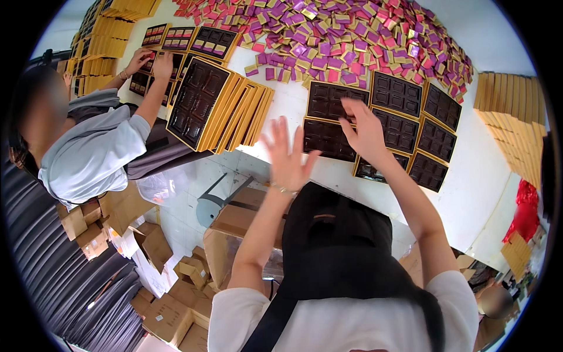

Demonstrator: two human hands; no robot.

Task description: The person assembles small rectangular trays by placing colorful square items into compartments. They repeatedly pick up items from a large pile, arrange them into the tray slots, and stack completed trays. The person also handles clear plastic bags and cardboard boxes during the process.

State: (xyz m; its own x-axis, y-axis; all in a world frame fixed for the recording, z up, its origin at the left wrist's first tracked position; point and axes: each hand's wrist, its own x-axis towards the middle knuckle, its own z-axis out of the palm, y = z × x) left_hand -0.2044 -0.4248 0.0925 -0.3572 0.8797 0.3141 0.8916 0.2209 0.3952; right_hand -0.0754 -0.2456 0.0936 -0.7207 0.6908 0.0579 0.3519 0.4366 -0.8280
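My left hand (288, 155) is held over the table's near edge with its fingers spread and nothing in it. Over the dark trays, my right hand (365, 128) has its thumb apart from its slightly bent, blurred fingers, and nothing shows between them. Beneath the right hand's fingertips are a dark brown compartment tray with a gold edge (325, 101) and a nearer tray (326, 141). Several similar trays (397, 94) lie side by side to the right, their compartments bare. Whether the right hand touches a tray I cannot tell.
Small purple, pink and gold wrapped pieces (346, 41) are heaped at the table's back. A leaning stack of trays (202, 105) stands left, beside a co-worker (94, 141) handling partly filled trays. Gold boxes (510, 111) are stacked right. Cardboard cartons (170, 317) lie below left.
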